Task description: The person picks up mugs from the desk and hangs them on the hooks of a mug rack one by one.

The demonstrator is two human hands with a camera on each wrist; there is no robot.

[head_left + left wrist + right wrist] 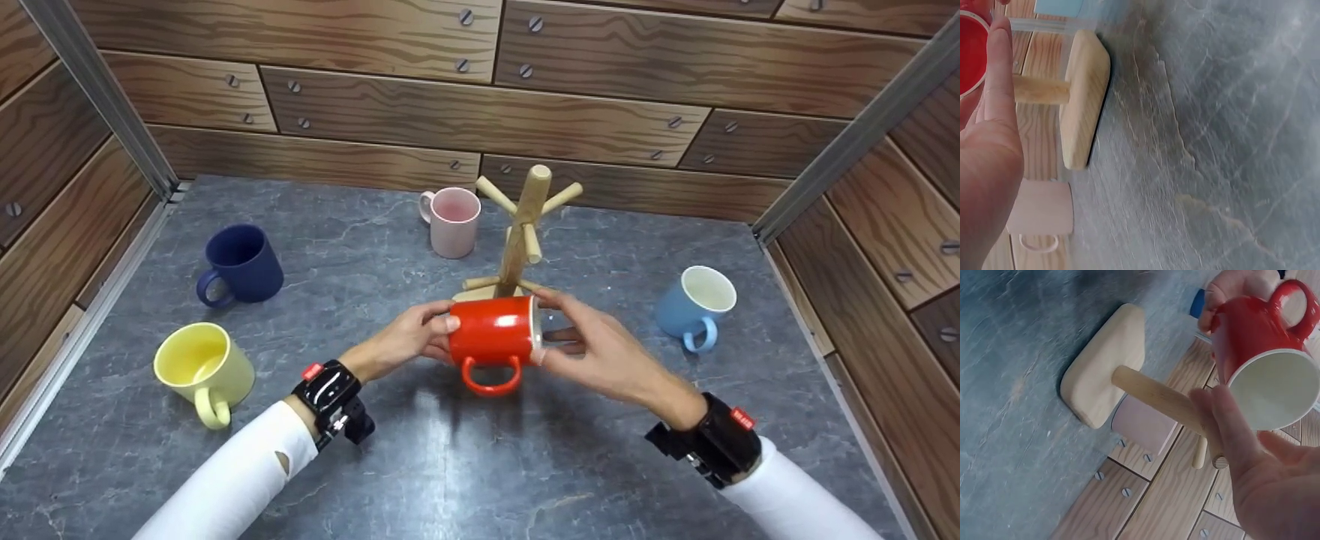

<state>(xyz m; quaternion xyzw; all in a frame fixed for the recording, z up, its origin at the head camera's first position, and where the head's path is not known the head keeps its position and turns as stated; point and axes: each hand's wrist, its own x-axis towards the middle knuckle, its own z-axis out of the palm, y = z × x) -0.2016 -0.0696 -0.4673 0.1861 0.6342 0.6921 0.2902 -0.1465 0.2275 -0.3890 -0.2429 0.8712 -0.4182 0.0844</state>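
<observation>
The red mug (487,330) lies sideways in the air before the rack (532,206), mouth toward the right hand (604,349), which grips the rim; the left hand (409,334) grips the closed end. The step in hand appears to be orienting the mug; the next move probably calls for steady control, handle (491,390) kept free. Note the glossy glazed cylinder, pale interior (1275,388), round wooden pegs (495,193) and grey, veined tabletop (360,262).

Gray table (360,259): four mugs (454,232), wooden stand (533,196)
</observation>
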